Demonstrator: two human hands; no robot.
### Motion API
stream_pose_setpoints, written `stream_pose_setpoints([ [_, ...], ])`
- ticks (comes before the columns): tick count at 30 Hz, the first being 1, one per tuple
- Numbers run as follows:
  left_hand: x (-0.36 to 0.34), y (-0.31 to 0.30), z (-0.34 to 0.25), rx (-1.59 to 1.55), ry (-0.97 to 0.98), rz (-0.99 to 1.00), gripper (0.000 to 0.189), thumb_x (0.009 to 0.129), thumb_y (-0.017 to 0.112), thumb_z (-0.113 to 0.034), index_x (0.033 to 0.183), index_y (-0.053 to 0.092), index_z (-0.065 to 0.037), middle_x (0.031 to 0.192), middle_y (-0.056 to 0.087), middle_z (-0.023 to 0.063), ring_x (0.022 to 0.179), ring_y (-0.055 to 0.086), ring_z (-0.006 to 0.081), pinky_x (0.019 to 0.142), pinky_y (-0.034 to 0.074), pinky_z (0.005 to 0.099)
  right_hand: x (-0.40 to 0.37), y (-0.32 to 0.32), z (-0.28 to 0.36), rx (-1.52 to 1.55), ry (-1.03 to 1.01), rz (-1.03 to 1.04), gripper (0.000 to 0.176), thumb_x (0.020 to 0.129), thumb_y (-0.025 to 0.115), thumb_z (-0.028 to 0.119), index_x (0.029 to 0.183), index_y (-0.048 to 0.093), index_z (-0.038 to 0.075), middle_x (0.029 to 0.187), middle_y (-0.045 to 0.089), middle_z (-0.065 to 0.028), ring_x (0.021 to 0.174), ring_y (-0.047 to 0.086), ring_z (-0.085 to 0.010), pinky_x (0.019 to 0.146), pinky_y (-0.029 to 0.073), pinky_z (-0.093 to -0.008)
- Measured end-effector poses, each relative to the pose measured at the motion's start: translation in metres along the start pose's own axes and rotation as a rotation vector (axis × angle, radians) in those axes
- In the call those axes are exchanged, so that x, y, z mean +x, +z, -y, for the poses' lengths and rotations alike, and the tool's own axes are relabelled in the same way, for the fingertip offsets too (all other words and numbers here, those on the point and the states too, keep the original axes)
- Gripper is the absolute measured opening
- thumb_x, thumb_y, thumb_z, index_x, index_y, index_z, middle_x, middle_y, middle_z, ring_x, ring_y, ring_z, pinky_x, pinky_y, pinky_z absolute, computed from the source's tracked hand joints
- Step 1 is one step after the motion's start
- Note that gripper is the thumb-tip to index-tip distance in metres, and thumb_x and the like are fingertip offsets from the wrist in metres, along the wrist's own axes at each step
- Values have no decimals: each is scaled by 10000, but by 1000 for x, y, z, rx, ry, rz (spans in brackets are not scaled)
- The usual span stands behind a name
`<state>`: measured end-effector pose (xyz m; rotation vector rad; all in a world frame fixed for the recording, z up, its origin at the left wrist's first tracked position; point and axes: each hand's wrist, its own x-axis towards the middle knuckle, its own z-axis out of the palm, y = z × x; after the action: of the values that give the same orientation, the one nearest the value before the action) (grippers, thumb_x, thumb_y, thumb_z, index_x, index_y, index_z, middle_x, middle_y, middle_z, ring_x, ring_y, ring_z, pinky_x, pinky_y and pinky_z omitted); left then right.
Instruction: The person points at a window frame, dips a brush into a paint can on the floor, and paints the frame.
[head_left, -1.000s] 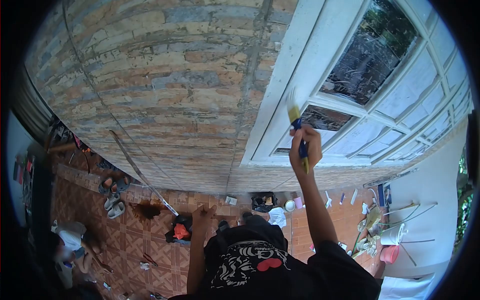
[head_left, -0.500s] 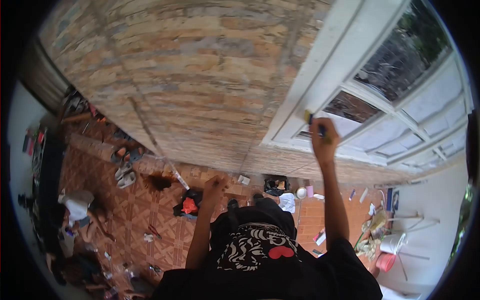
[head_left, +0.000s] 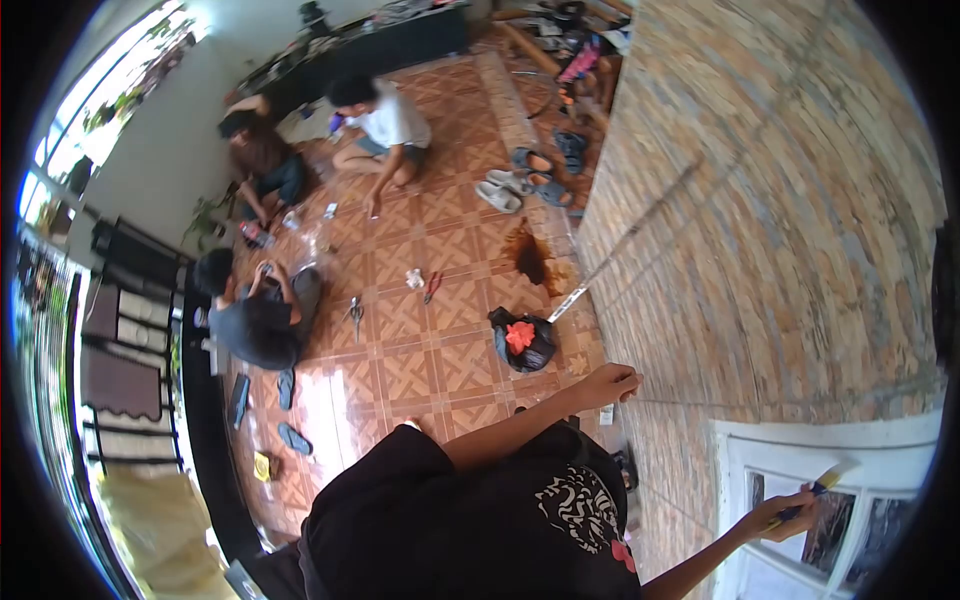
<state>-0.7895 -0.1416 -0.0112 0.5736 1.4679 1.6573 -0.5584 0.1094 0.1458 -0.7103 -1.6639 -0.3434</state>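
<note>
In my right hand (head_left: 778, 517) is a paintbrush (head_left: 826, 481), its handle gripped and its pale bristles pointing up and away. The brush overlaps the white window frame (head_left: 836, 438) at the lower right. My left hand (head_left: 606, 386) hangs in front of my body near the stone-patterned wall (head_left: 760, 230), its fingers curled in loosely and nothing showing in them. Below it on the floor lies a small white object (head_left: 606, 414).
Three people sit on the tiled floor: one in white (head_left: 397, 125), one in brown (head_left: 262, 155), one in dark grey (head_left: 255, 325). A black plastic bag (head_left: 535, 352) lies by a long pole (head_left: 620, 248) leaning on the wall. Nearby are a dark spill (head_left: 530, 258), sandals (head_left: 545, 188) and red-handled pliers (head_left: 432, 287).
My view has swung left toward the room and the seated people. The paintbrush, earlier held against the window frame's edge, remains in my right hand, now at the lower right.
</note>
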Motion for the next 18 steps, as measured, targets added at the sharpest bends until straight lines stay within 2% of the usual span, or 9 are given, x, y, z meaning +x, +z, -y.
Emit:
stream_pose_setpoints([
  [3,-21,-11,-5,4,61,-131,312,944,464,-289,792,544,-29,671,519,-6,602,472,77,550,389,243,-34,4,-7,58,0,62,169,911,540,97,850,552,-60,786,583,-156,698,623,-233,627,516,-313],
  [4,-35,-12,-18,-30,0,-222,277,935,481,-265,812,547,-25,667,524,-1,598,488,80,563,406,244,-38,5,-4,69,-5,60,169,911,540,97,850,552,-60,786,583,-156,698,623,-233,627,516,-313],
  [5,-47,-11,-24,-65,-64,-310,242,925,499,-240,833,550,-22,662,529,4,594,503,83,576,423,245,-42,3,0,124,59,87,179,916,534,103,854,546,-65,788,578,-155,694,621,-235,632,515,-316],
  [8,-70,-2,-23,-164,-66,-365,160,906,525,-177,896,556,-20,688,543,1,615,517,85,583,428,240,-56,-7,0,192,193,181,187,922,524,109,859,541,-66,784,574,-152,688,620,-232,639,510,-320],
  [12,-82,24,9,3,24,-388,115,869,572,-120,919,582,-18,708,564,-1,654,543,87,595,437,233,-85,-32,-4,321,335,361,169,923,518,116,827,540,-21,732,573,-103,672,574,-204,655,464,-345],
  [14,-93,42,5,81,64,-244,145,833,615,-100,951,619,-17,768,616,15,714,572,83,633,457,234,-95,-51,4,346,356,413,178,925,514,121,813,536,-15,727,569,-97,672,561,-202,668,458,-349],
  [18,-110,76,12,4,10,-183,156,789,676,-102,913,662,-10,828,654,39,748,588,85,675,470,233,-113,-86,13,436,464,488,179,927,507,125,808,527,-6,718,563,-87,676,550,-191,690,453,-338],
])
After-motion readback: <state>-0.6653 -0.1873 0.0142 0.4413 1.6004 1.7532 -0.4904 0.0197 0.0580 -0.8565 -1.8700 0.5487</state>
